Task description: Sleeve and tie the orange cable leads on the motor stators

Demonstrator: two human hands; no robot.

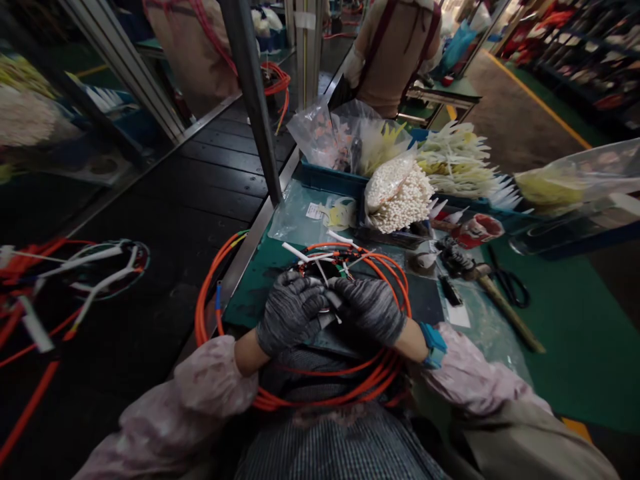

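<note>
My left hand (293, 312), in a grey glove, is closed at the middle of the view, fingers bent round a white piece of the harness. Close against it on the right, my right hand (370, 308), also gloved, pinches the same small white part between the fingertips. White tubes and ties (296, 251) stick up just beyond the fingers. Orange cable (403, 283) loops around both hands and hangs over the lap, with a blue-marked end (219, 297) at the left. The exact part between the fingers is small and partly hidden.
Behind the hands, a bundle of white-tipped parts (400, 197) and yellow-white pieces (455, 157) fill blue bins. A hammer (510, 313), black scissors (511, 283) and a red roll (477, 230) lie right on the green table (580, 333). A metal post (257, 100) stands ahead; a person (400, 53) sits beyond.
</note>
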